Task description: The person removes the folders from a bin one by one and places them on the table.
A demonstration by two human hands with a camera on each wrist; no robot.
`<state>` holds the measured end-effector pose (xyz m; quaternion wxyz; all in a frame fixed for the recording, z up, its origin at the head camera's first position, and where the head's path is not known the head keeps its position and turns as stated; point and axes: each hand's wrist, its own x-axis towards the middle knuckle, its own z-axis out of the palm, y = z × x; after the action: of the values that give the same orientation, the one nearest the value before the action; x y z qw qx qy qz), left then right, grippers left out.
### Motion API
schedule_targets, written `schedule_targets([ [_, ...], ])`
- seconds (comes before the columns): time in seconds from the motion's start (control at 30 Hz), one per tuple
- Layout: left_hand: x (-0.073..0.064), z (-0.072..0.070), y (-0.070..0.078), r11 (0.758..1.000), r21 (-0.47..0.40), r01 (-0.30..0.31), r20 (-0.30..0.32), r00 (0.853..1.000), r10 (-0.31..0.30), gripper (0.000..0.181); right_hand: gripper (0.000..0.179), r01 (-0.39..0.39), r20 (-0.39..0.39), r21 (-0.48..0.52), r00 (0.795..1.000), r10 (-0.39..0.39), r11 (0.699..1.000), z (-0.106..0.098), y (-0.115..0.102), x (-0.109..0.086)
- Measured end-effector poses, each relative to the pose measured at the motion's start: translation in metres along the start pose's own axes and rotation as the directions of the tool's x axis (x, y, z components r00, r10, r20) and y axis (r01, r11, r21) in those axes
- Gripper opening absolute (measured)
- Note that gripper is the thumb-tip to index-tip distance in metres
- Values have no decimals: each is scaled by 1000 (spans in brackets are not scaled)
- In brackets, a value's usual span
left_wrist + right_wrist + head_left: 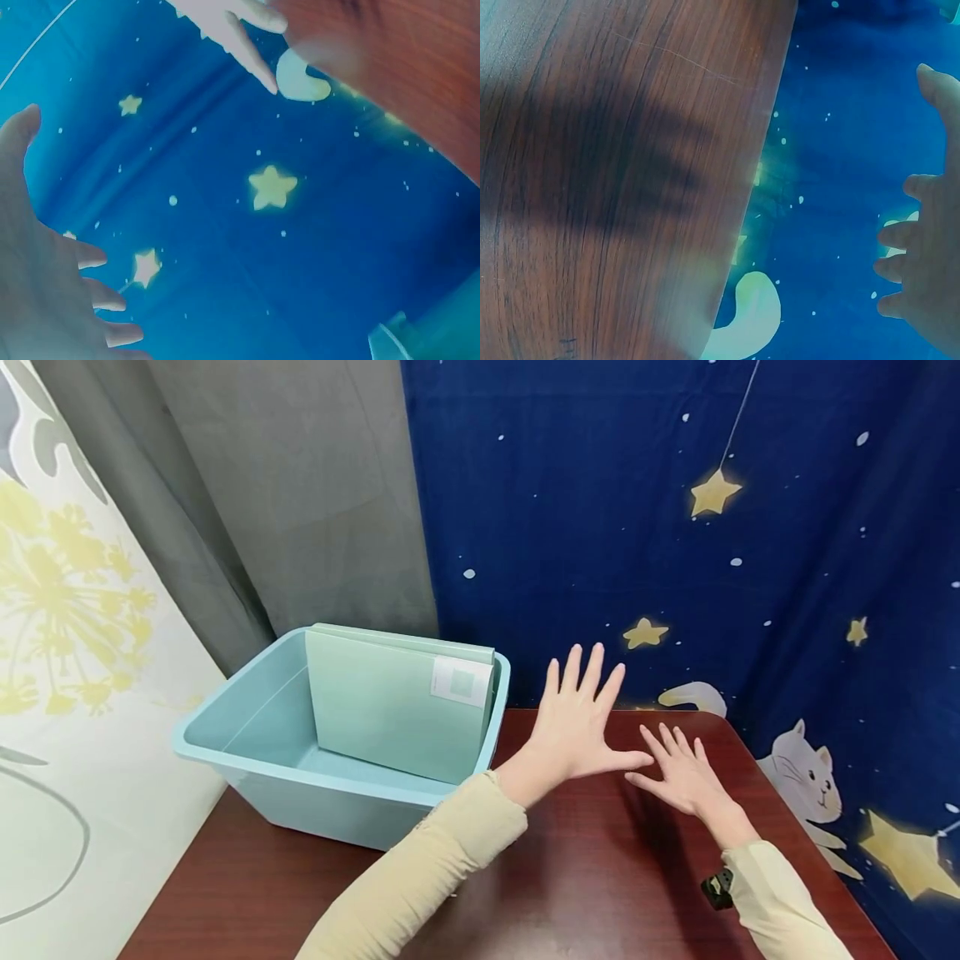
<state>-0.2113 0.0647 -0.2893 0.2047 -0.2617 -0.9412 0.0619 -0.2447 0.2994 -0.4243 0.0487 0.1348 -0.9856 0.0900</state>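
Observation:
My left hand [573, 727] is raised over the table with its fingers straight and spread, just right of a blue plastic tub [330, 789]. To its right, my right hand [684, 777] is also held up, fingers spread, and neither hand holds anything. The left thumb tip looks close to the right hand in the head view; whether they touch I cannot tell. Inside the tub, pale green flat folders or boxes [382, 706] stand on edge, leaning to its right end. The front one bears a white label [461, 681]. Each wrist view shows its hand [45, 292] with extended fingers.
The dark red wooden table [585, 877] has a rounded far right corner. Behind it hangs a navy curtain [562, 527] with stars and a cat, beside a grey curtain [300, 510]. A white patterned cloth [97, 735] hangs at the left. A dark device [718, 889] sits at the right wrist.

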Motion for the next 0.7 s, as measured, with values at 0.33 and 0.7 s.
schedule_targets([
  [0.33,-21,-4,-56,991,-115,68,74,995,-60,105,89,-1,1,14,1000,1,1000,1,0,1],
  [0.7,-32,-19,-75,973,-204,104,144,987,-75,102,90,1,3,24,1000,-1,1000,3,-1,2],
])
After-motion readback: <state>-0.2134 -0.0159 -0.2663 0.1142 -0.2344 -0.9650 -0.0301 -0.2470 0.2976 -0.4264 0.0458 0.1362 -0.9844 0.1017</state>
